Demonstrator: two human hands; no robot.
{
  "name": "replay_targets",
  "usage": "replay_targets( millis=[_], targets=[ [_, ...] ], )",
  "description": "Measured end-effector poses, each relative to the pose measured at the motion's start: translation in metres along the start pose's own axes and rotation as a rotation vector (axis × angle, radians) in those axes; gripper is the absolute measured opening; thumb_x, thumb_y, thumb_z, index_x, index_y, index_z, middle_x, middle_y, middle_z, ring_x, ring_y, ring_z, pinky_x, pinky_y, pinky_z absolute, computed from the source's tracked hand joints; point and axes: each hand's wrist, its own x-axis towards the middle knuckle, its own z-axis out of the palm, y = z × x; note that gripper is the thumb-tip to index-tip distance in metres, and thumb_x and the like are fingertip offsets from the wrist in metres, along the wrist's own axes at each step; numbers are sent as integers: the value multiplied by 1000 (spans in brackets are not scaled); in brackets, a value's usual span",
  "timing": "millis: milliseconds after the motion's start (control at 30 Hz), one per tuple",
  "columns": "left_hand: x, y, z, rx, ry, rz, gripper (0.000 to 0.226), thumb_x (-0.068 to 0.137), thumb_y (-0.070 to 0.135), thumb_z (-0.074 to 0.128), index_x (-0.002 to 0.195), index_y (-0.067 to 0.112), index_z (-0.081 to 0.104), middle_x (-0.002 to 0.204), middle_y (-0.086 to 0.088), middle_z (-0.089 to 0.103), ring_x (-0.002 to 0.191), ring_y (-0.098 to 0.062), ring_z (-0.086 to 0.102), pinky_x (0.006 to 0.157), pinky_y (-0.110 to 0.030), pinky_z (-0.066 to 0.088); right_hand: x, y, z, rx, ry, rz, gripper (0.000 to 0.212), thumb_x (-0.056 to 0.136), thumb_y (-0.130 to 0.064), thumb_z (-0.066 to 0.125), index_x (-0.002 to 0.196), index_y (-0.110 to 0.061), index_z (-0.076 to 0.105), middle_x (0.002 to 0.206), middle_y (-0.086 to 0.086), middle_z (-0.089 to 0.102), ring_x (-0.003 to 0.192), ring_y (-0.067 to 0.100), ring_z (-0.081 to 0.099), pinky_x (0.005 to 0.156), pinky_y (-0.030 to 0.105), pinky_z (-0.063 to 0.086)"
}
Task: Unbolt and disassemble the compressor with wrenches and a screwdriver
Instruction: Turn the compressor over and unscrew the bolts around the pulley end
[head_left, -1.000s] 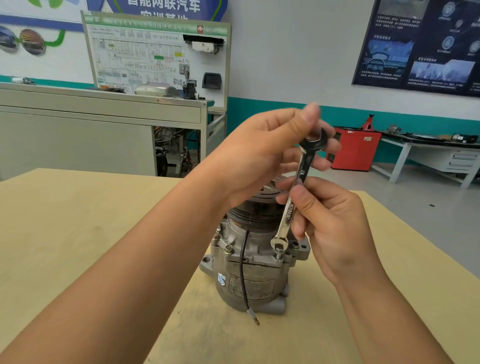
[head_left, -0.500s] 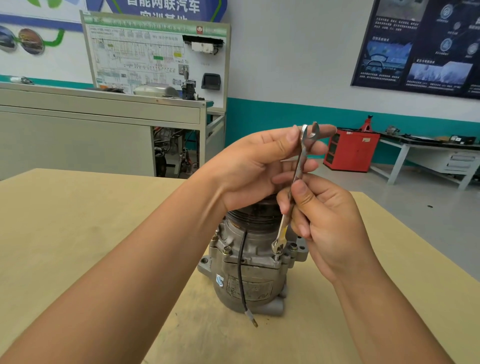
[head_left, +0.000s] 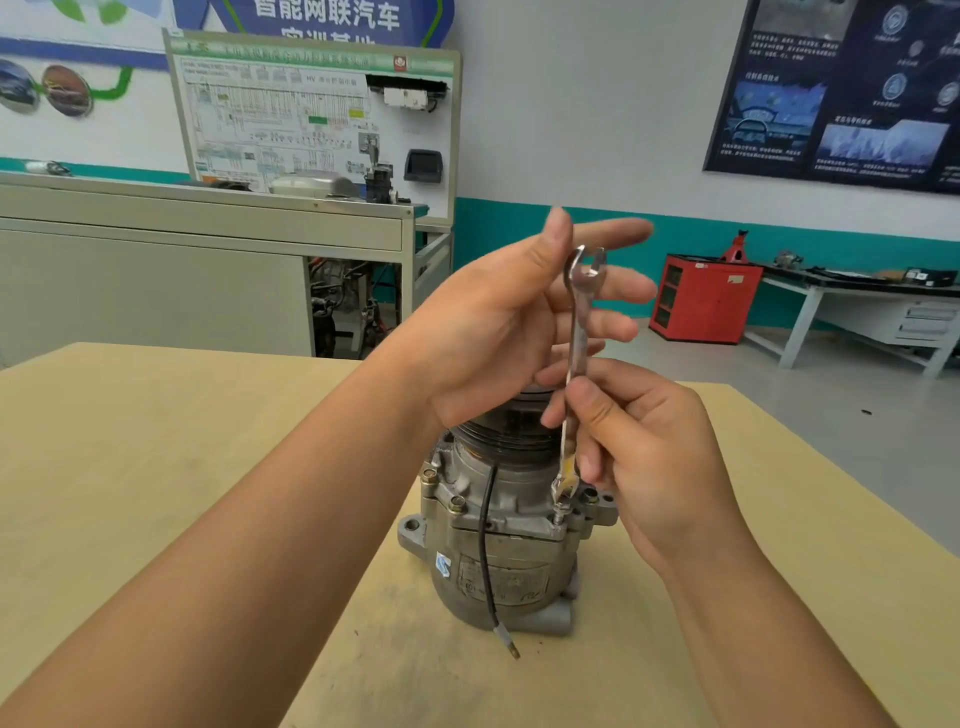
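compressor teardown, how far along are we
Early. Done: nothing looks removed; the compressor stands whole on the table. In hand: the right hand pinches the wrench, whose lower end sits on a bolt that stands raised. The left hand is open by the upper end. Left: that bolt, the other bolts, then taking the compressor apart.

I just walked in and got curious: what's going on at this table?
A person is unbolting a metal compressor that stands upright on a wooden table. The right hand pinches a wrench, held nearly upright, with its lower end on a bolt at the compressor's flange. The left hand is open beside the wrench's upper end.
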Motion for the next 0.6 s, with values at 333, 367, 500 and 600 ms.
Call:
replay_targets(
  millis=[333, 367, 500, 600],
  targets=[
    [7, -3, 9, 165, 157, 114, 10, 74, 18, 66, 65, 21, 62, 69, 5, 66, 65, -9, 65, 68, -19, 52, -1, -3, 1, 4, 26, -18, 17, 82, -36, 55, 72, -27, 66, 66, 3, 67, 35, 4, 41, 39, 12, 34],
    [6, -3, 9, 175, 140, 109, 6, 77, 19, 64, 73, 18, 60, 73, 5, 67, 66, -9, 65, 67, -20, 52, -1, -2, 1, 10, 36, -21, 20, 84, -35, 55, 70, -28, 68, 63, 8, 65, 35, 4, 42, 40, 11, 35],
    [2, 1, 6, 100, 32, 37, 21, 92, 24, 47, 110, 16, 56, 85, 8, 68, 69, -8, 62, 67, -20, 50, -1, -1, 2, 56, 34, 3, 26, 87, -35, 56, 67, -28, 70, 55, 11, 58, 34, 3, 41, 39, 11, 35],
    [3, 2, 6, 91, 64, 37, 25, 81, 24, 52, 101, 15, 63, 78, 8, 64, 65, -6, 59, 72, -21, 49, 0, -1, 2, 20, 13, 23, 26, 86, -36, 50, 69, -29, 69, 56, -1, 59, 34, 4, 39, 37, 13, 31]
  ],
)
